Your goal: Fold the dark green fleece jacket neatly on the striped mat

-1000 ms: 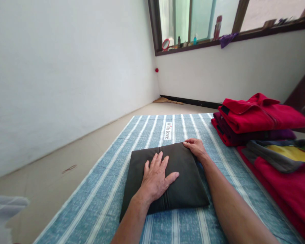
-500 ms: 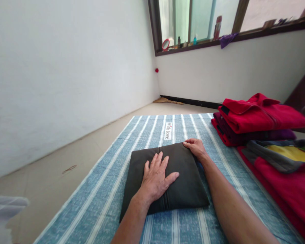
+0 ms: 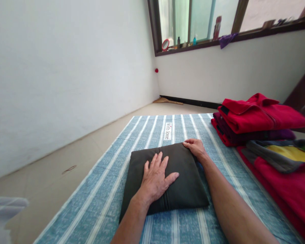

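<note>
A dark grey folded garment [image 3: 185, 186] lies flat on a blue striped mat [image 3: 99, 203]. My left hand [image 3: 156, 178] rests palm down on the middle of it, fingers spread. My right hand [image 3: 196, 147] has its fingers curled over the garment's far right corner, gripping the edge.
A stack of folded red and dark purple clothes [image 3: 254, 120] sits at the mat's far right. Nearer on the right lie more garments in red, grey and yellow [image 3: 282, 162]. White cloth [image 3: 2, 206] shows at the lower left. Bare floor and a white wall lie to the left.
</note>
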The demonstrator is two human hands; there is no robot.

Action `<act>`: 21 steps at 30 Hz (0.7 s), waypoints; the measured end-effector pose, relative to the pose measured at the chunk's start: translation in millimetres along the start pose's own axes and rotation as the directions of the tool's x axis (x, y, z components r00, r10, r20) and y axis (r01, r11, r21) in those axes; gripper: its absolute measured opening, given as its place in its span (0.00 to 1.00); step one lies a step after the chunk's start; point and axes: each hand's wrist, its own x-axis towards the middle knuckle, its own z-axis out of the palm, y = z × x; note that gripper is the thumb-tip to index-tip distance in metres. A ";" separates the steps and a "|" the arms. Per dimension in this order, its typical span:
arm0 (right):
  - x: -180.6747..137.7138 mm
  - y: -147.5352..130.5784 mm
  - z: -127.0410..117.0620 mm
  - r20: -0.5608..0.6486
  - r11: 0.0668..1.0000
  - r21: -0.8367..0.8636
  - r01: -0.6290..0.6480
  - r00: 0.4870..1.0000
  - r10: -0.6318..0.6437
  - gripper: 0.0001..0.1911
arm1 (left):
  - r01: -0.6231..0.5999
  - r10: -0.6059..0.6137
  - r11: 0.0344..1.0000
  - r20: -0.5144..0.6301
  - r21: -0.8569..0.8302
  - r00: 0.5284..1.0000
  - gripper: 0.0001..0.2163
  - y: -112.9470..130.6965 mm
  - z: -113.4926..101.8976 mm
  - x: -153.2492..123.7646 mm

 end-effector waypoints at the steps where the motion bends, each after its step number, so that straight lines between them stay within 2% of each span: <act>1: 0.1 0.2 0.0 0.001 1.000 0.000 0.000 1.000 0.000 0.13 | -0.001 0.001 1.000 0.000 -0.001 1.000 0.34 0.1 -0.2 0.1; 21: 0.6 0.5 -0.5 0.004 1.000 -0.013 0.000 1.000 0.000 0.13 | -0.003 0.003 1.000 -0.009 -0.003 1.000 0.34 -0.2 0.7 0.4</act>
